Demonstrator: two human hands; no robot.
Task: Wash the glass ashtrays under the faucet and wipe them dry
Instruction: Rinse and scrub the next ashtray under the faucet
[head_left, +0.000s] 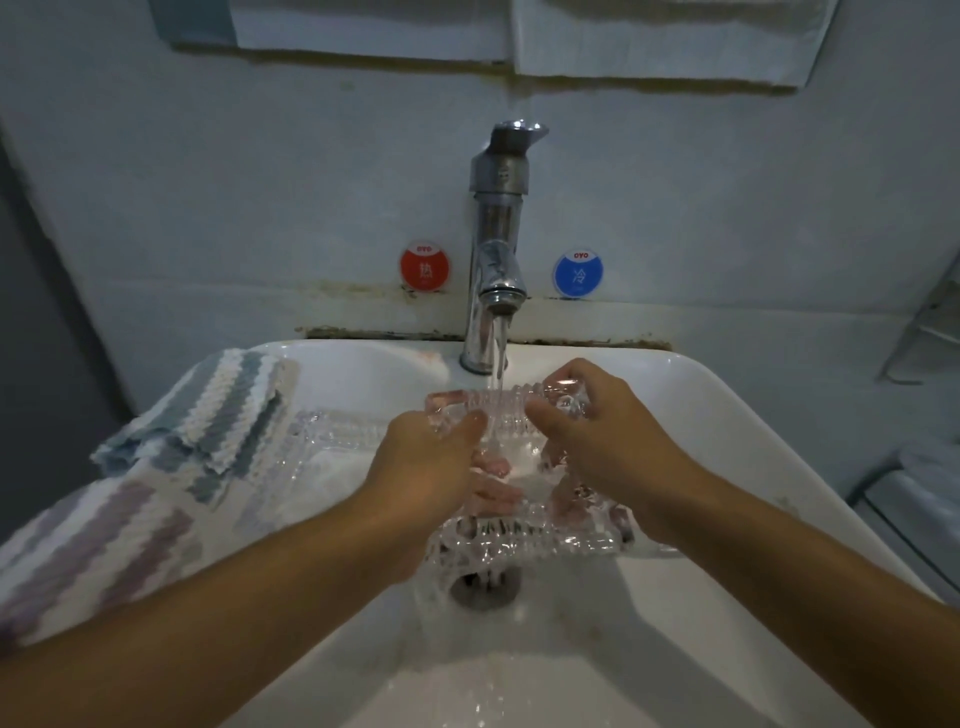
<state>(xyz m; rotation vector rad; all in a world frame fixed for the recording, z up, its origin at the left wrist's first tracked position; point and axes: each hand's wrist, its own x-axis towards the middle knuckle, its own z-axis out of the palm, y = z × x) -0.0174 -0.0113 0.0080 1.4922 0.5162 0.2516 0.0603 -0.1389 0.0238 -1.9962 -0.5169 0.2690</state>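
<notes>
Gripping a ribbed glass ashtray (519, 467) from either side, the left hand (431, 467) and right hand (608, 441) curled round its edges, holding it under the faucet (496, 244) stream above the sink (727, 441) drain. A second ashtray (332, 441) lay just left, beside striped towels (197, 431).

Dim, bluish light fills a small washroom. The pale wall (727, 208) is grimy along the seam behind the white basin (779, 415). A round red sticker (424, 265) and a blue sticker (578, 272) sit low on it, and white towels (665, 41) hang above.
</notes>
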